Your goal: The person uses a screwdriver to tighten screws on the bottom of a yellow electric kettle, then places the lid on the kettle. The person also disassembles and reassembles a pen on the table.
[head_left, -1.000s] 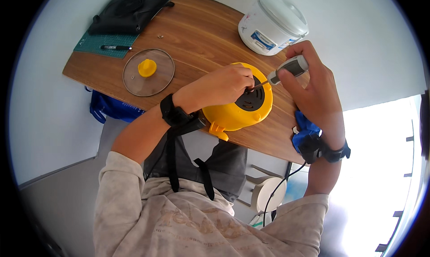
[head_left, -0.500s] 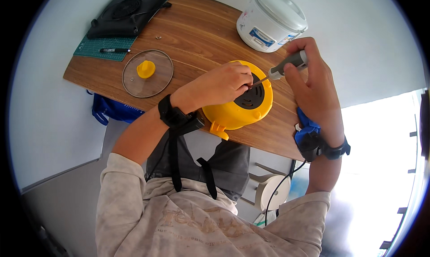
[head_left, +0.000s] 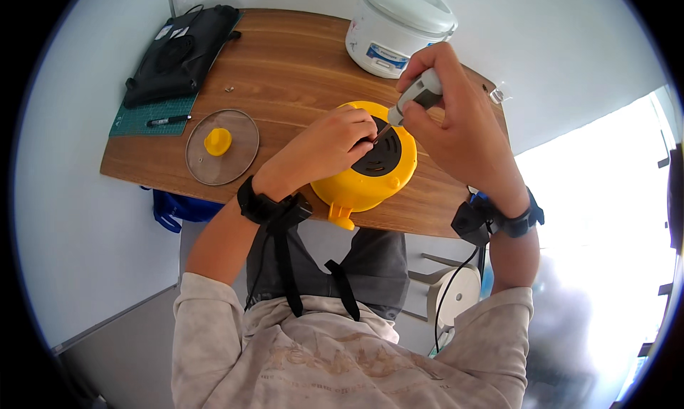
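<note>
An upturned yellow pot-like appliance (head_left: pixel 356 188) with a round black slotted base plate (head_left: pixel 385 157) lies near the table's front edge. My right hand (head_left: pixel 456 117) is wrapped round the grey handle of a screwdriver (head_left: pixel 420 94). Its shaft slants down to the left and its tip meets the black plate beside my left fingers. Over the plate, my left hand (head_left: pixel 335 142) has its fingers pinched together at the tip. Whatever they pinch is hidden. To the left, a glass lid (head_left: pixel 239 149) with a yellow knob (head_left: pixel 218 142) rests on the wood.
A white rice cooker (head_left: pixel 399 31) stands at the back of the table (head_left: pixel 285 60). At the back left, a black device (head_left: pixel 178 56) and a pen (head_left: pixel 168 121) lie on a green cutting mat (head_left: pixel 125 124). Small metal pieces (head_left: pixel 229 89) lie behind the lid. A round stool (head_left: pixel 456 295) stands below.
The whole view has shifted slightly. My right hand has tilted the screwdriver more upright, its tip still at the plate; my left hand stays pinched there.
</note>
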Demonstrator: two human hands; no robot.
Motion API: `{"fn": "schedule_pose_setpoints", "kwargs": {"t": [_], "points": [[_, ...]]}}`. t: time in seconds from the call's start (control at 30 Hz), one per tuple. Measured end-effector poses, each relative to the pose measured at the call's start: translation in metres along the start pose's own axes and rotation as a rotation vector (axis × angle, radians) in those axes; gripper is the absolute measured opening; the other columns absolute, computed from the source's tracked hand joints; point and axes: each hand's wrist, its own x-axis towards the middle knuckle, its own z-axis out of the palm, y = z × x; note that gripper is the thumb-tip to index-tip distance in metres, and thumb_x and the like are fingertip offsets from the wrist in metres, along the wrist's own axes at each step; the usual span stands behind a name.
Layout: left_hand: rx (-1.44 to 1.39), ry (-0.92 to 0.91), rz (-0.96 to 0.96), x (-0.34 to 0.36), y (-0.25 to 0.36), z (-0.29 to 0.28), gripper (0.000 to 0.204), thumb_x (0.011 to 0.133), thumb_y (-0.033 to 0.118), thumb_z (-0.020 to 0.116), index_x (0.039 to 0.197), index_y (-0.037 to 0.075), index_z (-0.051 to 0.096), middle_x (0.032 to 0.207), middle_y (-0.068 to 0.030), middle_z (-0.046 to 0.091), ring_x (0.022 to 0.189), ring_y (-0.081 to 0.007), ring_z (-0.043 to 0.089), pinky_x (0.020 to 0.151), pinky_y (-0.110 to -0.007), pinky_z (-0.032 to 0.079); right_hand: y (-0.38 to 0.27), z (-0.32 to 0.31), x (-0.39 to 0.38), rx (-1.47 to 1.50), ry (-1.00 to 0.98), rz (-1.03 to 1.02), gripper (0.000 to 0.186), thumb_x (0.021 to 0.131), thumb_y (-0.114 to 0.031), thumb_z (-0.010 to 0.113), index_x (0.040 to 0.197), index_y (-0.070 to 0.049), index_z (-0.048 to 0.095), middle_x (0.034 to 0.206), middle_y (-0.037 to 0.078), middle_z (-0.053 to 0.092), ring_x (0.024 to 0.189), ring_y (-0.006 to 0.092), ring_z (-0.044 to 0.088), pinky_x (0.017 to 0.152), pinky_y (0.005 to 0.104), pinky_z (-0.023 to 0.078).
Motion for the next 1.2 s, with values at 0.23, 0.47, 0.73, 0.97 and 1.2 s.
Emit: {"fn": "schedule_pose_setpoints", "kwargs": {"t": [0.23,0.47,0.73,0.97,1.2], "points": [[-0.012,0.008,0.002,-0.001,-0.003,0.002,0.016,0.093,0.012,0.066,0.101,-0.002,0.068,0.108,-0.0137,0.066,0.105,-0.0311,0.062,0.094,-0.039,0.050,-0.006,0.001,0.003,-0.307,0.061,0.039,0.037,0.091,-0.021,0.073,0.114,-0.008,0.047,0.094,0.017,0.065,0.076,0.0382,0.066,0.066,0.0414,0.052],[0.007,-0.017,-0.007,0.000,-0.002,0.000,0.011,0.092,0.010,0.067,0.096,0.000,0.064,0.108,-0.0131,0.062,0.104,-0.0308,0.060,0.094,-0.038,0.050,0.002,0.003,0.001,0.046,0.109,-0.025,0.041,0.087,-0.010,0.073,0.119,-0.008,0.047,0.099,0.016,0.065,0.080,0.0363,0.067,0.068,0.0399,0.053],[-0.023,0.004,0.023,0.003,0.003,-0.004,0.010,0.090,0.010,0.067,0.094,0.002,0.063,0.103,-0.0128,0.062,0.100,-0.0315,0.061,0.090,-0.040,0.050,0.008,0.003,-0.001,-0.055,0.284,-0.151,0.040,0.083,-0.010,0.079,0.121,-0.011,0.066,0.099,0.010,0.066,0.080,0.0278,0.067,0.071,0.0362,0.054],[-0.028,0.038,0.096,0.004,-0.005,0.000,0.010,0.089,0.008,0.067,0.093,0.002,0.061,0.101,-0.0122,0.063,0.099,-0.0324,0.060,0.090,-0.039,0.049,0.009,0.007,-0.003,0.199,0.385,-0.064,0.033,0.082,-0.009,0.078,0.112,-0.008,0.065,0.096,0.008,0.068,0.083,0.0233,0.069,0.079,0.0314,0.057],[-0.029,-0.008,-0.022,0.003,0.011,-0.006,0.014,0.087,0.005,0.067,0.097,0.002,0.059,0.102,-0.0150,0.062,0.102,-0.0353,0.059,0.090,-0.042,0.049,0.009,0.008,-0.002,0.132,0.363,-0.155,0.033,0.080,-0.012,0.079,0.107,-0.008,0.061,0.094,0.008,0.063,0.081,0.0224,0.065,0.076,0.0323,0.054]]}}
